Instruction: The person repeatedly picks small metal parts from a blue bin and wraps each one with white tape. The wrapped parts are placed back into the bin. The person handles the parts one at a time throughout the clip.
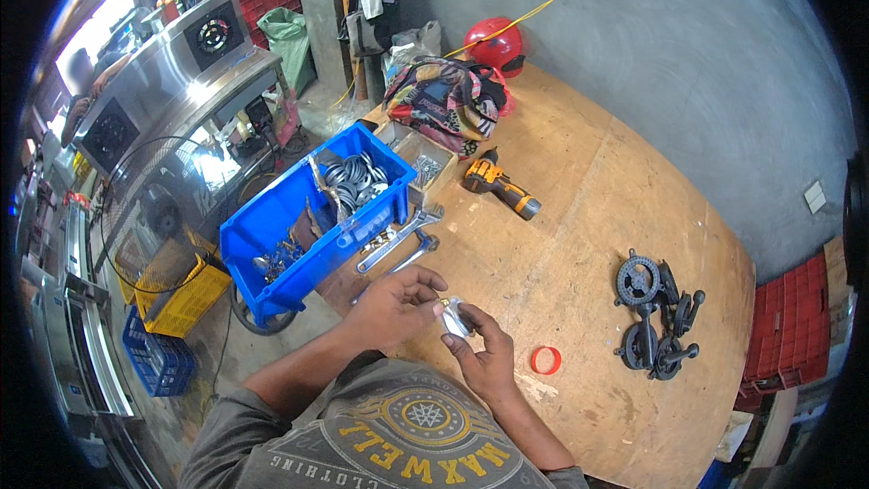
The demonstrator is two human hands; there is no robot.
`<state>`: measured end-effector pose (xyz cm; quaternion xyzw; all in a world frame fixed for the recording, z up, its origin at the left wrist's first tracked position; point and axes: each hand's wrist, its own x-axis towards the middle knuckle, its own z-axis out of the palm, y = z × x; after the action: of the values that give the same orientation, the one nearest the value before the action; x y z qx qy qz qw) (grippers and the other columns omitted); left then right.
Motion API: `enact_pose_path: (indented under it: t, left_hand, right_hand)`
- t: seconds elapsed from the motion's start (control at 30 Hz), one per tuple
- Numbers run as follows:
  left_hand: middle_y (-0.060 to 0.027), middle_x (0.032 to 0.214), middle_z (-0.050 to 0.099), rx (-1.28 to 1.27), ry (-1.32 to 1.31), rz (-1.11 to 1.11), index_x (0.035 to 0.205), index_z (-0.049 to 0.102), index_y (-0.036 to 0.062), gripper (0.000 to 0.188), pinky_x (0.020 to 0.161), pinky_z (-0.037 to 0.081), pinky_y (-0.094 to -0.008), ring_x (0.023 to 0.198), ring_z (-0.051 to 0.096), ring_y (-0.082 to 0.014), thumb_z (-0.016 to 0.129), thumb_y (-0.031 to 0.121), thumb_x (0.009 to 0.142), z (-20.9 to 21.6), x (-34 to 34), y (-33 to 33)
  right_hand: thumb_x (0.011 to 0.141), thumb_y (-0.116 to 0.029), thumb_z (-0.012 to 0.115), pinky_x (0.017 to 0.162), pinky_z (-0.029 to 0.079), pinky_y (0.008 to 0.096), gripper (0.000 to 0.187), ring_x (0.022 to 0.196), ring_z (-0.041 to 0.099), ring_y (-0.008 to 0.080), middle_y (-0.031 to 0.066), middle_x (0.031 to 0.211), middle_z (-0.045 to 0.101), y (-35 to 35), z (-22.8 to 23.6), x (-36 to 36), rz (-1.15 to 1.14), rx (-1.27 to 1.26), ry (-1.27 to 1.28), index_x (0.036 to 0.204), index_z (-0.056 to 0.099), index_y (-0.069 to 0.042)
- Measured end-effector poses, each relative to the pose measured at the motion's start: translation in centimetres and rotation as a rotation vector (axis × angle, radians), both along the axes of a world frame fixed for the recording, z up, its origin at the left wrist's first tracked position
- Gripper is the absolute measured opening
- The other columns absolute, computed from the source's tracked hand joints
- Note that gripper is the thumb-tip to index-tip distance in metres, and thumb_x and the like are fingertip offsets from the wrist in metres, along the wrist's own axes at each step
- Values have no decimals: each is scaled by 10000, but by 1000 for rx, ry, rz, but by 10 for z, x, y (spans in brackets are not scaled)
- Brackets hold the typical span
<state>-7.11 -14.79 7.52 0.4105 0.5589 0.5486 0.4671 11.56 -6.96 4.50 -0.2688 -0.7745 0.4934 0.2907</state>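
Close to my body, over the table's near edge, my right hand (485, 349) grips a small silvery round metal part (456, 319) between thumb and fingers. My left hand (400, 306) meets it from the other side, thumb and fingertips pinched at a small brass-coloured piece on the part's upper left. Exactly how the brass piece sits in the part is too small to tell. A red ring (546, 360) lies on the wood right of my right hand. Just beyond my left hand are an adjustable wrench (387, 246) and a second wrench (415, 252).
A blue bin (262, 231) of metal rings and small fittings stands left, beside a wooden box of screws (427, 167). A yellow-black cordless drill (501, 186), patterned bag (444, 101) and red helmet (495, 43) lie farther back. Black burner parts (654, 317) sit right. Another person (83, 81) is far left.
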Motion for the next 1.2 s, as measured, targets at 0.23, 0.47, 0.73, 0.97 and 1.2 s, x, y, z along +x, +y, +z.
enact_pose_path:
  t: [0.23,0.47,0.73,0.97,1.2]
  left_hand:
    - [-60,927,665,-16,37,82,1151,596,5,306,748,508,-265,863,627,-92,708,105,884,-24,-1,8]
    - [-101,933,710,59,495,192,996,686,9,201,745,529,-316,847,686,-184,728,151,859,-18,3,8]
    - [-120,921,705,241,743,56,949,721,38,138,756,535,-366,856,683,-301,707,129,847,-18,8,4]
    - [-136,856,674,98,525,61,1007,596,25,286,751,525,-402,835,676,-294,745,194,831,-10,25,-8]
    - [-98,801,688,199,597,15,883,588,35,325,676,507,-369,726,677,-250,810,256,797,2,24,-19]
  right_hand:
    - [804,-137,782,934,477,334,518,1069,626,204,154,1141,667,-6,2,5,24,-224,85,1257,574,4]
    - [796,-138,805,926,473,310,525,1005,626,163,85,1081,661,-6,8,14,60,-388,181,1246,577,6]
    - [822,-105,786,940,493,346,520,1038,634,189,114,1107,657,-4,33,18,95,-624,388,1262,531,4]
    - [902,-130,698,961,486,367,493,1097,614,217,152,1166,641,17,45,4,167,-489,388,1316,474,16]
    - [983,-236,582,1023,423,378,533,1185,556,238,175,1236,602,29,30,-10,283,-587,315,1412,375,0]
